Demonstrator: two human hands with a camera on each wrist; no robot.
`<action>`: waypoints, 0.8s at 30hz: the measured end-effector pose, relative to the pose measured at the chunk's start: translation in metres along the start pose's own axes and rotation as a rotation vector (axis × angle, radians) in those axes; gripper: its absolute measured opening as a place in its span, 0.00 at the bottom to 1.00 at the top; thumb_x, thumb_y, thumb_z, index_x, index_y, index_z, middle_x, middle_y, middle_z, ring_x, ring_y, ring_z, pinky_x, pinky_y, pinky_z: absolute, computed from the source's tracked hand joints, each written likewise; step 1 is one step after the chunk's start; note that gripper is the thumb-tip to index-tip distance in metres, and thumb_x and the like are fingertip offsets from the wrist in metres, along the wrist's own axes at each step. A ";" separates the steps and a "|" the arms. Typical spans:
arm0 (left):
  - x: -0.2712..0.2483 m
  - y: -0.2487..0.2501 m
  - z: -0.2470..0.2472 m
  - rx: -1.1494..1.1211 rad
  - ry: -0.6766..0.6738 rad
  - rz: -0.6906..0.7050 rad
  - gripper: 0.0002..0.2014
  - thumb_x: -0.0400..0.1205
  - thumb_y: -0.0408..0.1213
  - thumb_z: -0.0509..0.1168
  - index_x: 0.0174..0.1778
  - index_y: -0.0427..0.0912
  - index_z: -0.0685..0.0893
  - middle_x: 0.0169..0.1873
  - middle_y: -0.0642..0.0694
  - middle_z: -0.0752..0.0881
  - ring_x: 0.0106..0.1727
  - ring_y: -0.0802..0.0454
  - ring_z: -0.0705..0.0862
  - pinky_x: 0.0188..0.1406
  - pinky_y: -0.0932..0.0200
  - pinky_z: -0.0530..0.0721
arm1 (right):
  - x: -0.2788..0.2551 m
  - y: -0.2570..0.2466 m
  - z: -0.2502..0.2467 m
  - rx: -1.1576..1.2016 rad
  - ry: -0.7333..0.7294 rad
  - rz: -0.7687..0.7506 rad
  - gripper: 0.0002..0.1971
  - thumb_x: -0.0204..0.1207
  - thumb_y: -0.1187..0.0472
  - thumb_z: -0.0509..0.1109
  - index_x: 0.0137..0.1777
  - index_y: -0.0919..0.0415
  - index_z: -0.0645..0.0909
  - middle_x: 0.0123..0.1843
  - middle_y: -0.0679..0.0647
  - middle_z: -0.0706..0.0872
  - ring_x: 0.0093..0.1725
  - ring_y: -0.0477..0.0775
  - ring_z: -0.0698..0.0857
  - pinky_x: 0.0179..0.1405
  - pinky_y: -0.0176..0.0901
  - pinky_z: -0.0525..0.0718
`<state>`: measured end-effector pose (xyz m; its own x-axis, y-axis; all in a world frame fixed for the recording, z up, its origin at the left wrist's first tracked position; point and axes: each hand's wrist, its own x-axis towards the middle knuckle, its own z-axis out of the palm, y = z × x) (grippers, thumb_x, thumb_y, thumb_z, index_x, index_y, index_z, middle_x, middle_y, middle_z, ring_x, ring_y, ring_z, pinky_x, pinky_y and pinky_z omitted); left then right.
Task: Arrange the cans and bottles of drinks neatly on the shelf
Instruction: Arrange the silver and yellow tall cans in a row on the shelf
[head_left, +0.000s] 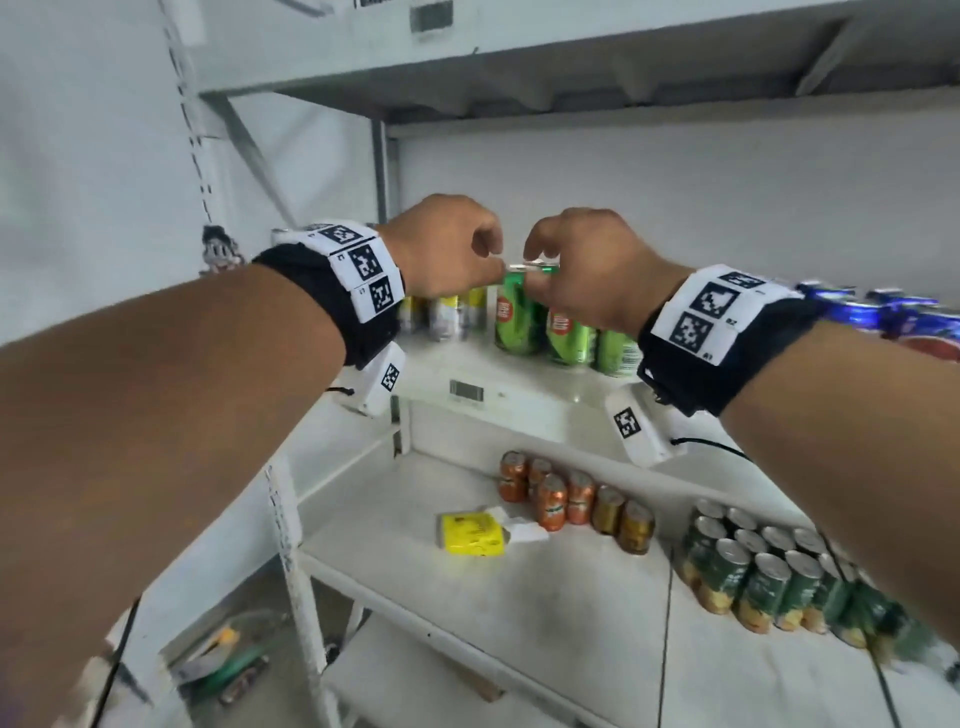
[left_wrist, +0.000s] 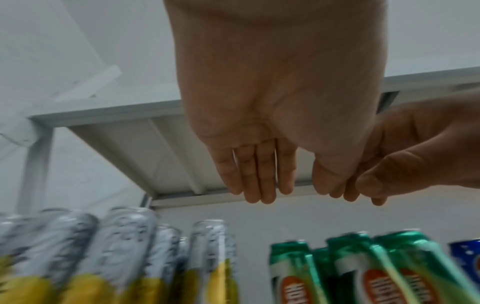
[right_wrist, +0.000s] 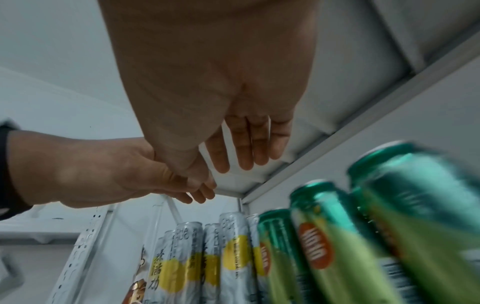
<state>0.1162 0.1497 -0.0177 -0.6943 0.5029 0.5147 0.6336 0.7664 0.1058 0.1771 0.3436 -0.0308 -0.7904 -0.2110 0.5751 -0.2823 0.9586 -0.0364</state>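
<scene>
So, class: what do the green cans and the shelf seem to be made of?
Green cans: probably thin aluminium, with a glossy printed coat; the bare silvery rim and bright glints suggest metal.
Shelf: seemingly steel painted matt white; the thin folded edge and punched upright point that way, though the paint hides the metal.

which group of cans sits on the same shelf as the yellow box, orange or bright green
The orange cans. They stand on the lower shelf just right of the yellow box, while the bright green cans stand on the shelf above, under both hands.
</scene>
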 end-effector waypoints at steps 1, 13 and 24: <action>-0.003 -0.022 -0.002 0.012 0.008 -0.013 0.15 0.83 0.51 0.74 0.60 0.46 0.92 0.53 0.50 0.91 0.55 0.49 0.88 0.58 0.52 0.86 | 0.015 -0.013 0.010 0.003 -0.010 -0.009 0.20 0.80 0.46 0.73 0.67 0.54 0.86 0.63 0.59 0.87 0.66 0.61 0.83 0.66 0.48 0.79; 0.006 -0.202 -0.019 0.086 0.015 0.017 0.21 0.83 0.51 0.73 0.69 0.43 0.88 0.59 0.44 0.88 0.60 0.44 0.85 0.57 0.54 0.78 | 0.140 -0.115 0.088 0.003 -0.019 -0.031 0.20 0.80 0.47 0.74 0.68 0.57 0.86 0.62 0.60 0.89 0.63 0.61 0.84 0.59 0.44 0.75; 0.006 -0.248 -0.012 0.006 0.031 0.144 0.25 0.80 0.47 0.77 0.70 0.39 0.85 0.60 0.40 0.86 0.63 0.40 0.83 0.61 0.51 0.80 | 0.169 -0.149 0.135 -0.059 -0.036 0.133 0.26 0.77 0.47 0.76 0.70 0.62 0.82 0.61 0.65 0.79 0.54 0.66 0.82 0.53 0.49 0.81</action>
<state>-0.0409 -0.0424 -0.0306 -0.5855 0.5956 0.5500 0.7238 0.6896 0.0237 0.0119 0.1395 -0.0383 -0.8381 -0.0869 0.5386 -0.1420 0.9879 -0.0616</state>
